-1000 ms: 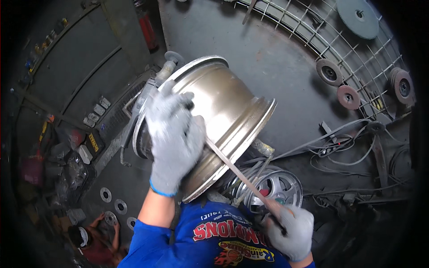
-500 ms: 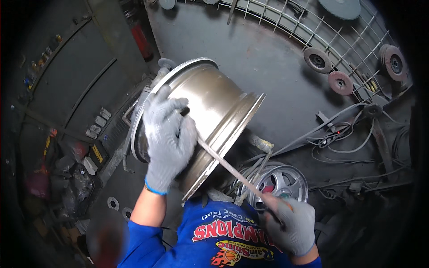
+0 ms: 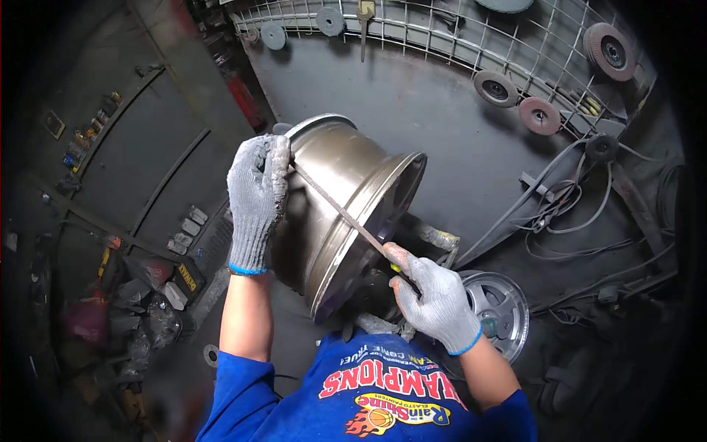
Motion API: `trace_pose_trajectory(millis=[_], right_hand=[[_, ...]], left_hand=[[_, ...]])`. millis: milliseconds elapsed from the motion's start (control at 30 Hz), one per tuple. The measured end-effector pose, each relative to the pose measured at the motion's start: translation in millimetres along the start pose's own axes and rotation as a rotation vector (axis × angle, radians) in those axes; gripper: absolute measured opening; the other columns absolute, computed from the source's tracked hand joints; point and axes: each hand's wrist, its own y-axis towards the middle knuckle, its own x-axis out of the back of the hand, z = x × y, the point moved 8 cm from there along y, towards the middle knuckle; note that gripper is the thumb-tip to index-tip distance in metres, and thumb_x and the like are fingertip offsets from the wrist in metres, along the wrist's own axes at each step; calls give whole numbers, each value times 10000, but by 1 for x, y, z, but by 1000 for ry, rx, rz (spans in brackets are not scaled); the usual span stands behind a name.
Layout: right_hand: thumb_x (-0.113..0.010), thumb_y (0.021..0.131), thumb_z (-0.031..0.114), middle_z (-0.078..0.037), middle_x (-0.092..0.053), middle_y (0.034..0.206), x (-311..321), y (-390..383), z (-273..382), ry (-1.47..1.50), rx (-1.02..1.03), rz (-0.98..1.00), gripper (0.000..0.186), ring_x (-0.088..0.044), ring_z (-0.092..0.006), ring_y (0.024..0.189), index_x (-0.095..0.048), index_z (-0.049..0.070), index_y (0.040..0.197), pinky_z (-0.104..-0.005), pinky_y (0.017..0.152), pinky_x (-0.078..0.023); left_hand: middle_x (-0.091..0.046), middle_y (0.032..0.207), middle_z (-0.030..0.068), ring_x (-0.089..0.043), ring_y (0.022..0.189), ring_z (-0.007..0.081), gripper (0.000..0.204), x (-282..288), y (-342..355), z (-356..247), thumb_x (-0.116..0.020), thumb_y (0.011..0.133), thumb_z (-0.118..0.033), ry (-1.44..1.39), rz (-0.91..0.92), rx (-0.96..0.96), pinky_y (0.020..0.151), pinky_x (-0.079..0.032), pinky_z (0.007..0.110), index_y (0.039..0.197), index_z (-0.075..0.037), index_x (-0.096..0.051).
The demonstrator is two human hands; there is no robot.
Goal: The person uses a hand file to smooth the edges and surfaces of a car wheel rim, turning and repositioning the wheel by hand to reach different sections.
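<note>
A bare-metal car wheel rim (image 3: pixel 309 236) lies tilted on its side in front of me, its barrel facing up. Across the barrel and over the rim's near-right lip runs a long, thin file (image 3: pixel 335 208). At the file's far end, by the rim's left edge, my gloved left hand (image 3: pixel 256 199) is closed on the tip. My gloved right hand (image 3: pixel 440 303) wraps round the handle end, right of the lip, where a bit of yellow shows. How the rim is supported underneath is mostly hidden.
Another spoked wheel rim (image 3: pixel 519 324) sits low at the right, beside a wrapped bar (image 3: pixel 438 236). Sanding discs (image 3: pixel 540 116) hang on a wire grid (image 3: pixel 412 37) at the back. Loose cables (image 3: pixel 567 206) lie at the right. Bags and a yellow-black box (image 3: pixel 189 277) crowd the left.
My left hand has gone from lying spread over the barrel to gripping the file's tip at the left edge. My right hand has moved forward and left with the handle. The view has shifted.
</note>
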Motion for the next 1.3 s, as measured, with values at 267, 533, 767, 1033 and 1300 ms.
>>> trace_pose_trajectory(millis=[267, 533, 767, 1033, 1300], right_hand=[[-800, 950, 150, -218, -766, 1206, -20, -4, -19, 236, 34, -148, 419, -786, -348, 1021, -703, -21, 1320, -372, 885, -623], [-795, 935, 83, -174, -745, 1111, -17, 7, -10, 350, 35, 46, 396, -748, -290, 957, -684, 9, 1308, -363, 896, -586], [-812, 897, 37, -183, -746, 1249, -8, 6, -20, 562, 13, 137, 514, -746, -312, 1124, -659, -2, 1385, -376, 1003, -569], [-843, 899, 76, -196, -768, 1239, -27, 28, -32, 635, 20, 175, 489, -787, -304, 1039, -696, 8, 1360, -360, 901, -615], [-858, 877, 101, -176, -784, 1185, -23, 41, -42, 636, 81, 174, 477, -785, -326, 966, -718, 16, 1325, -357, 843, -623]], left_hand=[[-693, 856, 94, -660, 835, 181, 373, 12, 6, -11, -714, 1033, -334, -45, 255, 239, 788, -526, 349, 944, 27, -741], [-724, 943, 73, -666, 916, 181, 324, 40, -7, -34, -605, 1069, -300, -59, 214, 285, 911, -509, 331, 1008, -7, -731], [-713, 924, 110, -695, 876, 200, 368, 49, -30, -29, -585, 1099, -366, -181, 143, 377, 846, -550, 352, 1025, -11, -644], [-601, 845, 45, -616, 765, 159, 369, 55, -26, -9, -609, 1085, -386, -76, -16, 473, 724, -520, 323, 935, -49, -598], [-619, 819, 33, -556, 730, 119, 361, 57, -20, -24, -648, 1071, -357, 109, 9, 419, 693, -456, 297, 895, -43, -618]])
